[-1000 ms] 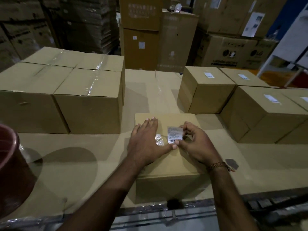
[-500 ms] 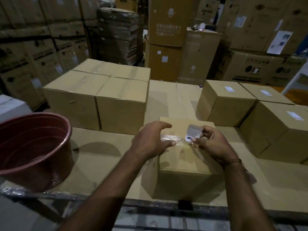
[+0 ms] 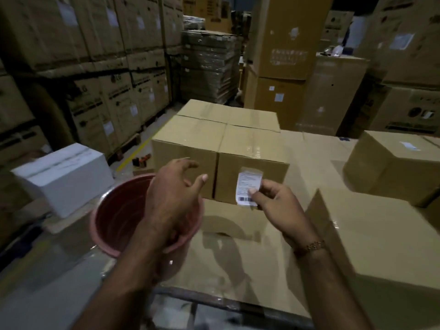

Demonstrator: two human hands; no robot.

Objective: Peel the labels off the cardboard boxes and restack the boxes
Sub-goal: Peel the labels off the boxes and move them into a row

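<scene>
Beside the open, empty left hand (image 3: 175, 198), we find the label (image 3: 247, 186) now peeled free, pinched in the right hand (image 3: 276, 206), bucket (image 3: 104, 210) beneath for discarding.

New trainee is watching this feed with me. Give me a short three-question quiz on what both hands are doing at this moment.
1. True or false: the right hand pinches a peeled label.
2. What is directly below the left hand? A) white box B) red tub C) bare floor
3. Fill in: the box at far right has a ____ on its top.

Key:
1. True; the label is off the box, held up in front of the stacked boxes.
2. B, the red tub. The left hand holds nothing.
3. Label.
</scene>
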